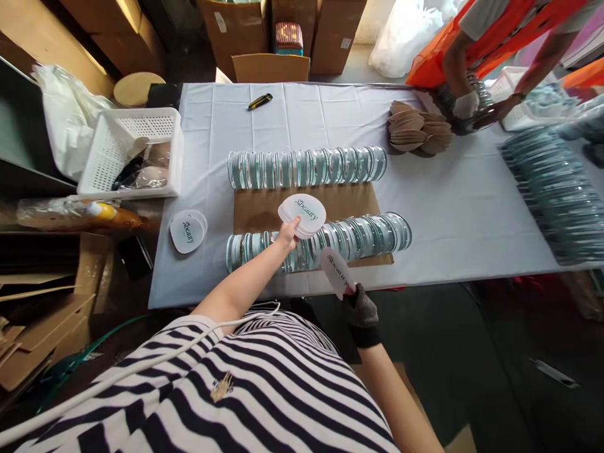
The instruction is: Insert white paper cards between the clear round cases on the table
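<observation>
My bare left hand [289, 234] grips a small stack of white rounded cards [304, 212] printed "beauty", held above the front row. In my gloved right hand [361, 308] is a single printed card [336, 272], tilted, just past the table's front edge. Two long rows of round, shiny, glass-like pieces stand on edge: a back row [306, 167] and a front row [365, 236]. A brown cardboard sheet [262, 211] lies between and partly under them. More printed cards [187, 233] rest at the table's left end.
A white basket [177, 151] with bagged items stands at the left. A yellow-black box cutter [260, 102] lies near the back edge. Brown card pieces [408, 129] sit at the right, beside a co-worker's hands [488, 113]. Another row of glassy pieces [554, 189] lies far right.
</observation>
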Tool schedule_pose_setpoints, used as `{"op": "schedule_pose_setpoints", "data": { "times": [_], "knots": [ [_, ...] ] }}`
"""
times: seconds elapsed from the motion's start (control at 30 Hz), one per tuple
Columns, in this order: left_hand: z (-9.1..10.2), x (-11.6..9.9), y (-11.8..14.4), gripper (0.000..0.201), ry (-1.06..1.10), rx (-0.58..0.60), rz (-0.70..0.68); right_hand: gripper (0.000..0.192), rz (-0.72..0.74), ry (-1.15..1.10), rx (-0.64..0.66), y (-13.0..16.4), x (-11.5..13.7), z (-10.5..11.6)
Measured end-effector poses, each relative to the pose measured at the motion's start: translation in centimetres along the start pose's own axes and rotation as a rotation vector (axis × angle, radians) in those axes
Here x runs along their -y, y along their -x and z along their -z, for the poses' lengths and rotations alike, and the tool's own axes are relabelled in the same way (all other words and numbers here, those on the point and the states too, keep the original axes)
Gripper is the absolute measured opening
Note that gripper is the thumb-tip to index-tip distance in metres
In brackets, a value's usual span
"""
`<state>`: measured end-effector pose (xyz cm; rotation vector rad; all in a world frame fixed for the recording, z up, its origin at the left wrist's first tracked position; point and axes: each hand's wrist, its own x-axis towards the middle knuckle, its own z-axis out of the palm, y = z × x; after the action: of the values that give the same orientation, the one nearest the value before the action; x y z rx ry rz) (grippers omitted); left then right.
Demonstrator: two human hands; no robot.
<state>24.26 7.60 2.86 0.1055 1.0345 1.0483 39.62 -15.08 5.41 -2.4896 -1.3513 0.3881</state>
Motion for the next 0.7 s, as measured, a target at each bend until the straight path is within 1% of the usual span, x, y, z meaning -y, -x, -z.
{"op": "schedule_pose_setpoints", "data": {
  "times": [0.07, 0.13, 0.23, 0.33, 0.43, 0.53, 0.63, 0.7],
  "knots": [
    [0.0, -0.1, 0.0, 0.028, 0.014, 0.011, 0.036, 0.036, 0.052, 0.129, 0.127, 1.4, 0.1, -0.3],
    [-0.1, 0.0, 0.3, 0.026, 0.010, 0.017, 0.050, 0.034, 0.069, 0.206, 0.229, 1.2, 1.5, -0.6],
    [-0.2, 0.0, 0.9, 0.031, -0.011, -0.030, 0.046, 0.032, 0.111, 0.244, 0.343, -0.8, 3.7, -0.5],
    [-0.1, -0.1, 0.9, 0.037, -0.029, -0.027, 0.036, 0.032, 0.156, 0.218, 0.430, -2.9, 4.6, -0.6],
    [-0.1, -0.1, 0.9, 0.040, -0.047, 0.009, 0.035, 0.029, 0.152, 0.191, 0.470, -4.3, 5.3, -1.9],
    [-0.2, -0.1, 1.2, 0.038, -0.060, -0.002, 0.017, 0.028, 0.173, 0.164, 0.452, -4.9, 6.5, -3.1],
    [-0.3, -0.1, 1.5, 0.036, -0.072, -0.041, 0.015, 0.028, 0.155, 0.114, 0.408, -5.0, 6.9, -3.3],
    [-0.4, -0.1, 1.5, 0.035, -0.084, -0.052, 0.017, 0.025, 0.104, 0.043, 0.405, -5.0, 6.6, -3.1]
  ]
}}
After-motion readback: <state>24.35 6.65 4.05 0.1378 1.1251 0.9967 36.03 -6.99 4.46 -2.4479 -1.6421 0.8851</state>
